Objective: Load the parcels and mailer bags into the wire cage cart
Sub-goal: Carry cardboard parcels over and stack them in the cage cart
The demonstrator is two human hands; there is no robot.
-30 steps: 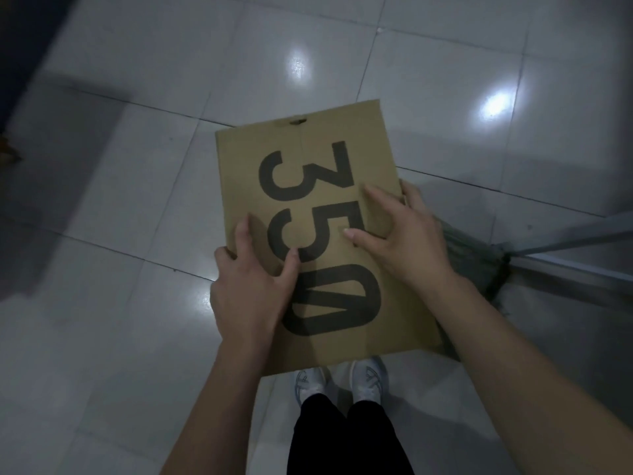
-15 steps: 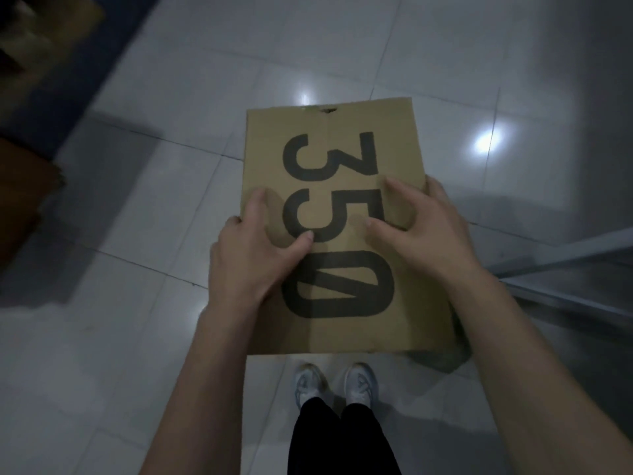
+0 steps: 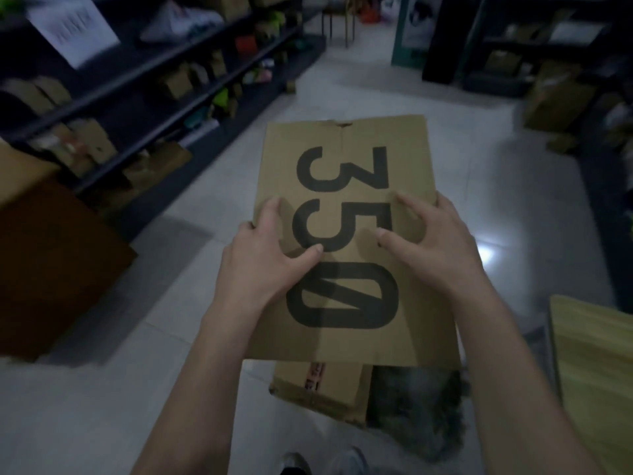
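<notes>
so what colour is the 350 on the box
Black, printed on the brown cardboard box; the head view shows it clearly.

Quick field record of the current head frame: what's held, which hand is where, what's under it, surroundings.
held: cardboard box marked 350, flat, print facing up
left hand: grips its left edge, thumb on top
right hand: grips its right edge, thumb on top
under near edge: smaller taped carton and grey bag; carried or lying there, cannot tell
left side: dark shelving with boxes; large brown box
floor: pale tiles
</notes>
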